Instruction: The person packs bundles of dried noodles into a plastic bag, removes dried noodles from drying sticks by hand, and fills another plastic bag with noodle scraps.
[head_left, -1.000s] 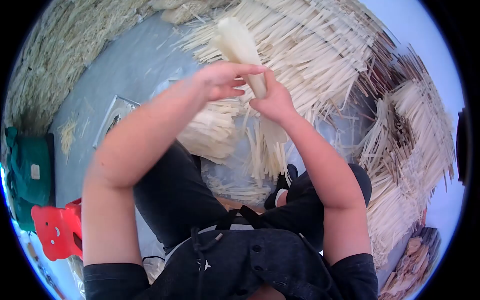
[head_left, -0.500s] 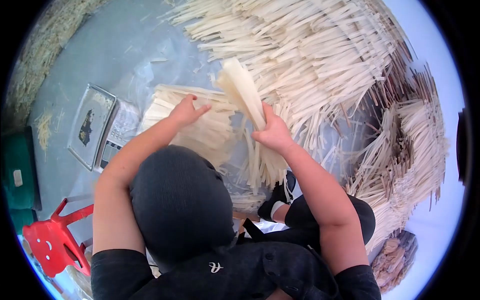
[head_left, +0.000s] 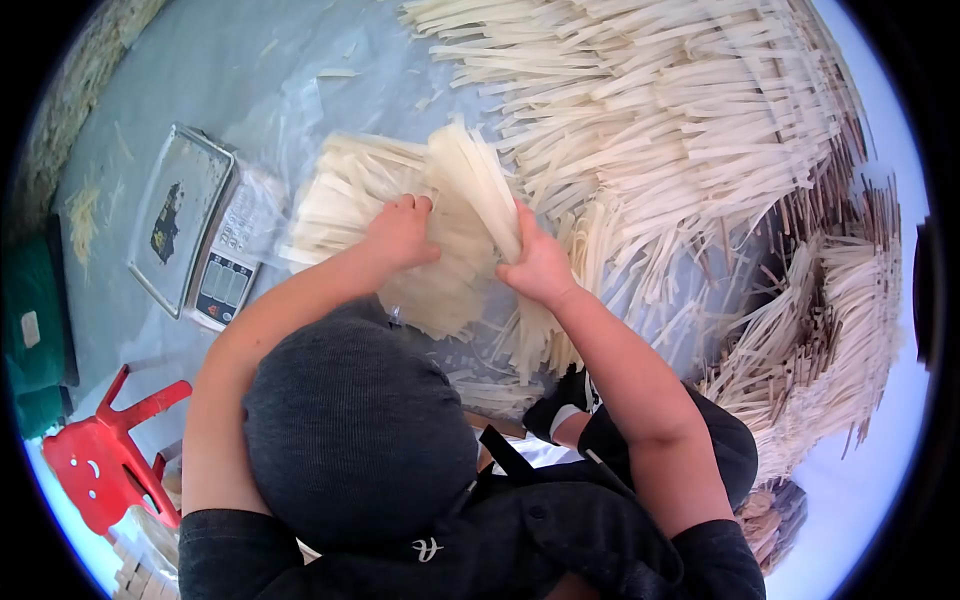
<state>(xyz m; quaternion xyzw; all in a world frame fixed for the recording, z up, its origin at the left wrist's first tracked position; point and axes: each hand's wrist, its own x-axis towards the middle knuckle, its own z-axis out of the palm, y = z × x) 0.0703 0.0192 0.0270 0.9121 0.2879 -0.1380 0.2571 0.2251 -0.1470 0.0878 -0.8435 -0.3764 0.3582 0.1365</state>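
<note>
My right hand (head_left: 542,262) is closed around the lower end of a bundle of flat, pale strips (head_left: 475,180) that look like dried noodles. The bundle leans up and to the left, its top fanned out. Left of it, my left hand (head_left: 398,235) lies over a stack of the same strips (head_left: 345,185), fingers bent and thumb held apart. The bundle's upper end meets the right side of this stack. More loose strips (head_left: 535,335) hang below my right hand.
A digital scale (head_left: 205,225) stands at the left. A large heap of pale strips (head_left: 660,110) fills the upper right, with thin sticks (head_left: 820,290) along its edge. A red stool (head_left: 100,465) is at lower left, below a green object (head_left: 35,310). A capped head (head_left: 360,430) covers the lower middle.
My left hand has moved right and slightly down, its fingers now more bent. The bundle in my right hand has come closer to the stack. The whole view has shifted a little.
</note>
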